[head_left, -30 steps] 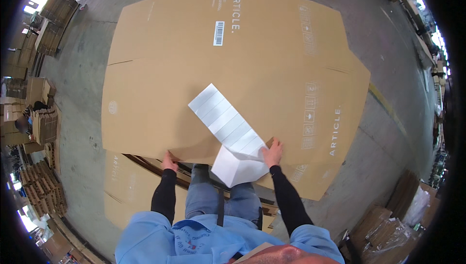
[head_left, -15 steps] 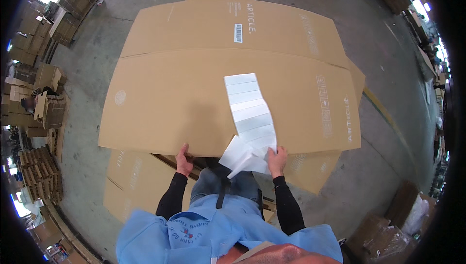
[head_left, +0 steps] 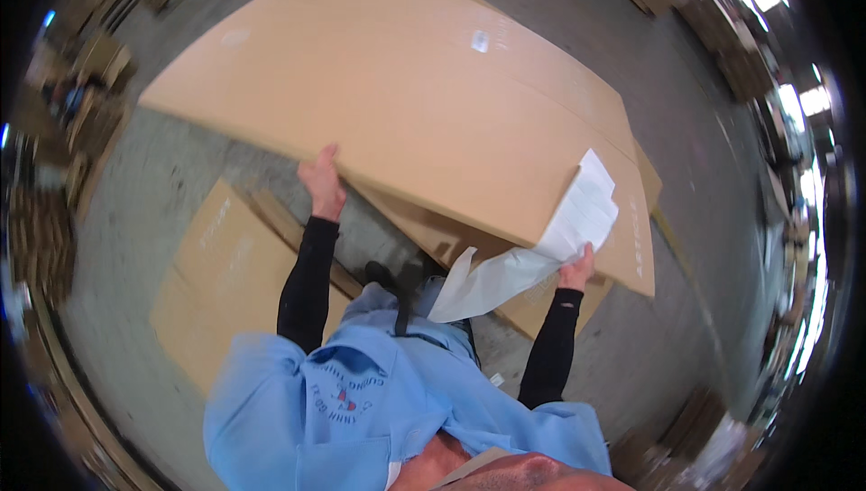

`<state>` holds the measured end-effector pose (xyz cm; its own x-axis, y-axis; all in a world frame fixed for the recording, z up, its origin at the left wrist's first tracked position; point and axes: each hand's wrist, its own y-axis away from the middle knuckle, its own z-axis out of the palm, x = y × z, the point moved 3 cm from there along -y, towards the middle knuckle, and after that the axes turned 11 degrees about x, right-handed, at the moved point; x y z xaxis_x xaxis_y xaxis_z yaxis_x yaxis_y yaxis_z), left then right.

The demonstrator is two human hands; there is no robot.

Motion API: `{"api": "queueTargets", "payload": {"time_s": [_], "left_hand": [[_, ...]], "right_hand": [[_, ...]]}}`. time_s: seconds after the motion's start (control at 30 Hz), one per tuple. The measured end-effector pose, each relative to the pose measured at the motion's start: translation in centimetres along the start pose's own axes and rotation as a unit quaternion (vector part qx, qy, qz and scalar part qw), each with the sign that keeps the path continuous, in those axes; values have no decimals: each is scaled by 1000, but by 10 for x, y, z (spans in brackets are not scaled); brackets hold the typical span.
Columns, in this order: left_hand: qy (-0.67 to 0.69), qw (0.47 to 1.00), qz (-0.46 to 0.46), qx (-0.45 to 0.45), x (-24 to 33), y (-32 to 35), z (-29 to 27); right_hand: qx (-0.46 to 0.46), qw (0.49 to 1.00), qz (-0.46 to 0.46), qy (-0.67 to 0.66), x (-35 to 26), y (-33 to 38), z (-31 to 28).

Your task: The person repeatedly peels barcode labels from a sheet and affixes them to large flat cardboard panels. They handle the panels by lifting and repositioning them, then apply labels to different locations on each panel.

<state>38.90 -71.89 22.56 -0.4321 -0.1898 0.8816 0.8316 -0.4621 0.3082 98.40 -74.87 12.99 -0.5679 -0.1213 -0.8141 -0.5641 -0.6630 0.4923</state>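
Note:
A large flattened cardboard carton (head_left: pixel 388 85) is tilted in front of me, its near edge lifted. My left hand (head_left: pixel 322 186) is closed on that edge toward the left, thumb on top. At the right part of the edge, my right hand (head_left: pixel 577 270) is closed on a long white paper strip (head_left: pixel 582 211) and the carton edge; its fingers underneath are hidden. The strip has crosswise folds; one part lies on the carton and the other hangs off toward my waist. Beneath the raised edge shows another cardboard sheet (head_left: pixel 424 220).
Another flat carton (head_left: pixel 212 265) lies on the concrete floor at my left. Stacked pallets (head_left: pixel 41 247) and boxes line the far left. Cardboard stacks (head_left: pixel 722 40) stand at the upper right, and a box with clear plastic wrap (head_left: pixel 713 446) is at the lower right.
Both hands have lifted the carton's near edge and turned the carton, its left end swinging away from me. The paper strip has shifted right with my right hand. The view has tilted.

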Motion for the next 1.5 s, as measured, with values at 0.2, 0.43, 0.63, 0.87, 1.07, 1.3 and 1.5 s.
{"api": "queueTargets", "payload": {"time_s": [0.2,0.43,0.63,0.87,1.07,1.3,1.5], "left_hand": [[55,994,92,34,54,41,-30],[130,980,89,123,146,67,-176],[172,908,189,333,188,177,-309],[212,771,274,534,206,358,-434],[278,609,293,683,120,528,-482],[389,525,241,718,-128,669,-465],[539,435,152,705,-318,618,-432]], "right_hand": [[-49,998,37,31,-12,17,13],[-150,983,100,37,30,45,92],[-290,931,194,108,70,109,200],[-548,762,224,262,164,272,286],[-522,700,276,402,277,424,278],[-609,631,145,457,319,524,185],[-621,599,172,476,330,549,178]]}}
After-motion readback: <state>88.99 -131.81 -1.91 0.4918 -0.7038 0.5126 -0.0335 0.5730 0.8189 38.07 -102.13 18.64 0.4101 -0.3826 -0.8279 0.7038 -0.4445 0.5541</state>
